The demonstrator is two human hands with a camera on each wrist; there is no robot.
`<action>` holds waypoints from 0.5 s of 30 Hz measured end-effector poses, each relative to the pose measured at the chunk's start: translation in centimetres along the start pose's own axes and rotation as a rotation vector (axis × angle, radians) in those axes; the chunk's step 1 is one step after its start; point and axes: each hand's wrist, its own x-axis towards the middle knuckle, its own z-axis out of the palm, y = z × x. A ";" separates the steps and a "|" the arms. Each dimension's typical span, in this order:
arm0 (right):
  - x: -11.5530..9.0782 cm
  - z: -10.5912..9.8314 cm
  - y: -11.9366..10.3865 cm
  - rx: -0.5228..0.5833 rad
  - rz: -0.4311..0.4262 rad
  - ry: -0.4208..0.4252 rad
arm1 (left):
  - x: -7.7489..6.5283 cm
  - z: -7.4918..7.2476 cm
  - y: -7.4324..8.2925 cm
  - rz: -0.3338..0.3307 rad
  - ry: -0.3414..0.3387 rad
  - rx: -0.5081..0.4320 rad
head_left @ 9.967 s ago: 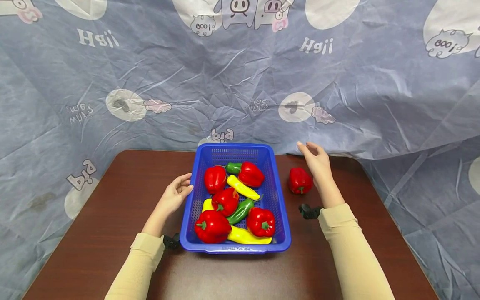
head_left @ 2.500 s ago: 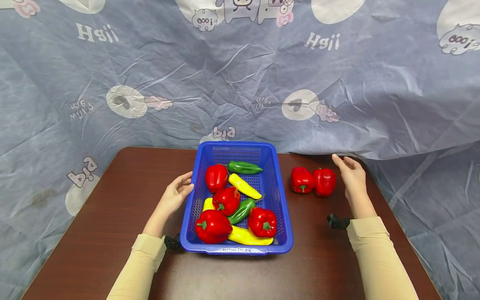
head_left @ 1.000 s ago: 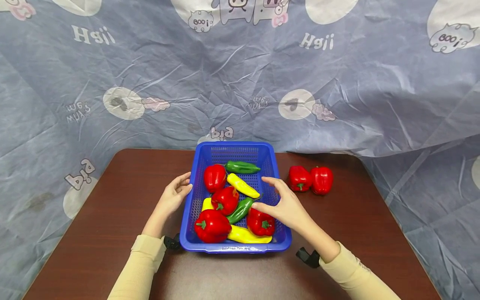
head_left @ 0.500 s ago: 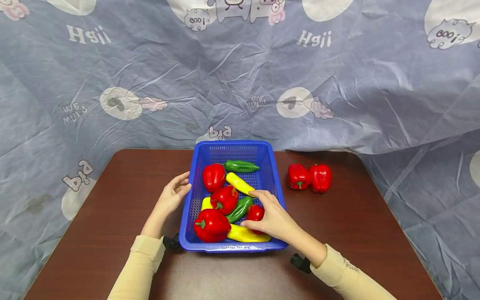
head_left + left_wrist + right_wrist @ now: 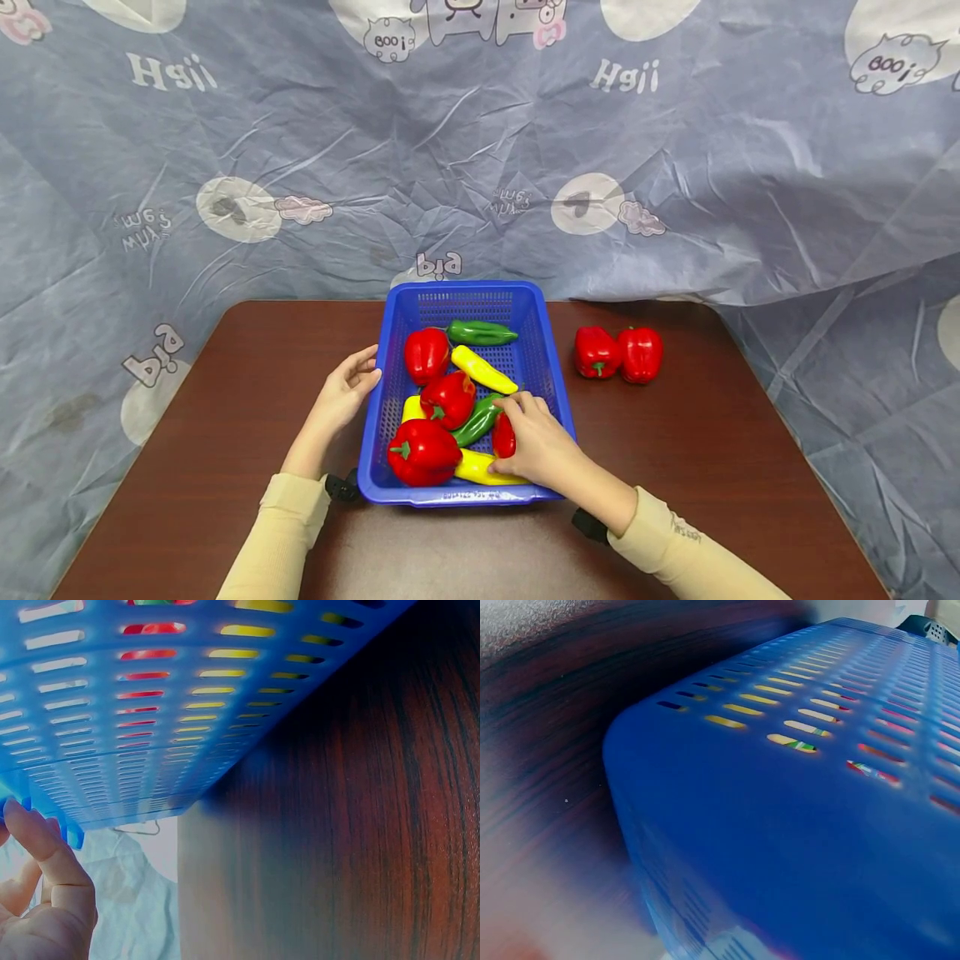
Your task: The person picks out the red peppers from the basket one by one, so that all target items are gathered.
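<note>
Right hand [image 5: 543,446]: is leaning in over the right side of the blue basket [image 5: 468,497], its grip holding a red bell pepper [image 5: 504,435], thumb on the near side and fingers curving round the far side.
Red bell pepper: is sitting in the basket's near right part, largely hidden by the hand; I cannot tell whether it is touching the basket floor.
Left hand [image 5: 345,392]: is holding the basket's left rim, its grip narrow; in the left wrist view bent fingers are touching the edge.
Basket: is standing on the brown bench [image 5: 480,554], between the two hands.
Reds inside: a large red pepper [image 5: 424,452] is lying near left, a second red pepper [image 5: 448,400] just beyond it, a third red pepper [image 5: 427,356] at far left.
Greens: one green pepper [image 5: 483,333] is lying crosswise at the far end; another green pepper [image 5: 476,423] is slanting beside the second red one.
Yellows: a yellow pepper [image 5: 483,370] is slanting between the greens, a near yellow pepper [image 5: 476,465] is lying along the near wall, and a third yellow pepper [image 5: 412,408] is showing partly at left.
Outside: a left-hand pepper [image 5: 597,352] and a right-hand pepper [image 5: 641,354], both red, are resting side by side, right of the basket.
Backdrop: a printed blue-grey cloth [image 5: 450,150] is hanging beyond the bench's far edge.
</note>
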 end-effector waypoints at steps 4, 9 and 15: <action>-0.1 0.1 -0.2 -0.078 0.009 -0.029 | 0.0 0.0 0.0 -0.001 -0.006 -0.007; -0.2 0.1 -0.4 -0.162 0.013 -0.025 | 0.1 0.0 -0.1 -0.001 -0.003 -0.005; -0.2 -0.4 -0.5 -0.167 0.012 -0.016 | 0.1 0.1 -0.2 0.004 0.004 0.007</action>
